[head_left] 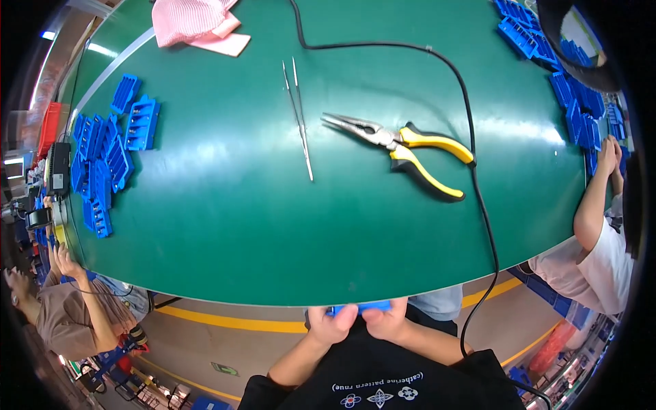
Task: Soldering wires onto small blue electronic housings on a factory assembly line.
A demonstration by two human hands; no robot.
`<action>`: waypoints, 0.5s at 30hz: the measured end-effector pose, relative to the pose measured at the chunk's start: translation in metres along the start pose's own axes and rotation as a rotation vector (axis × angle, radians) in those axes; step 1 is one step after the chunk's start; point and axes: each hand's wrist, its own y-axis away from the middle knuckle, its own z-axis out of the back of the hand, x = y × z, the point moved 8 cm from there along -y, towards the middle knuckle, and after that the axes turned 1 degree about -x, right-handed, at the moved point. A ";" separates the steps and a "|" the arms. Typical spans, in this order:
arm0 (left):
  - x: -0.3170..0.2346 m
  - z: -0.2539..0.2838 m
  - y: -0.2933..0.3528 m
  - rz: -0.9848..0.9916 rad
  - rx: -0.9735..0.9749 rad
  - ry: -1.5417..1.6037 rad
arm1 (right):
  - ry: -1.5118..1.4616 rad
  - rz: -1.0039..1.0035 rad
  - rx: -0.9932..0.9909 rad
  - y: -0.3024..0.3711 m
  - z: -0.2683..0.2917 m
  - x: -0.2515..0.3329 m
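Observation:
At the table's near edge, both hands hold one blue plastic holder (374, 305), which shows only as a narrow strip between the thumbs. My left hand (329, 325) grips its left end, thumb on top. On its right end my right hand (388, 324) is closed the same way. The fingers beneath and most of the holder are hidden. Farther in on the green table (225, 232) lie long-nose pliers (403, 145) with yellow and black handles, jaws slightly apart. Left of them rest metal tweezers (299, 119), tips pointing away.
Piles of blue slotted holders (117, 160) lie at the left and at the far right (523, 37). A black cable (466, 96) crosses the table and drops over the near edge. A pink striped cloth (191, 24) lies at the back. Co-workers sit at left (75, 311) and right (594, 273).

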 end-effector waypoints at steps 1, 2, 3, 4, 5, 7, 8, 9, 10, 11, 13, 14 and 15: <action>0.003 -0.001 0.002 0.034 -0.010 0.052 | -0.019 -0.033 -0.007 0.000 0.000 -0.001; 0.006 -0.003 0.002 0.061 -0.004 0.113 | 0.011 -0.035 0.024 -0.001 0.000 0.000; 0.009 -0.006 0.002 0.088 0.005 0.177 | 0.048 -0.038 0.060 -0.002 0.000 0.003; 0.005 -0.007 0.003 0.042 0.004 0.152 | 0.085 -0.041 0.095 -0.002 0.001 0.007; 0.000 -0.009 0.003 -0.008 0.006 0.130 | 0.095 -0.127 0.155 -0.001 0.000 0.007; -0.006 -0.014 0.004 -0.008 0.064 0.135 | 0.118 -0.253 0.292 0.003 -0.002 0.010; -0.007 -0.016 0.007 0.050 0.119 0.160 | 0.132 -0.298 0.370 0.004 -0.004 0.012; -0.007 -0.021 0.010 0.133 0.186 0.212 | 0.096 -0.264 0.377 0.004 -0.002 0.021; -0.008 -0.022 0.013 0.198 0.222 0.158 | 0.074 -0.271 0.381 0.006 -0.001 0.026; -0.007 -0.025 0.016 0.276 0.273 0.134 | 0.005 -0.279 0.351 0.007 0.001 0.031; -0.006 -0.034 0.021 0.358 0.364 0.105 | -0.106 -0.345 0.304 0.011 0.005 0.033; -0.008 -0.038 0.019 0.338 0.372 0.123 | -0.107 -0.363 0.279 0.011 0.008 0.032; -0.009 -0.043 0.018 0.321 0.381 0.139 | -0.118 -0.385 0.256 0.011 0.011 0.032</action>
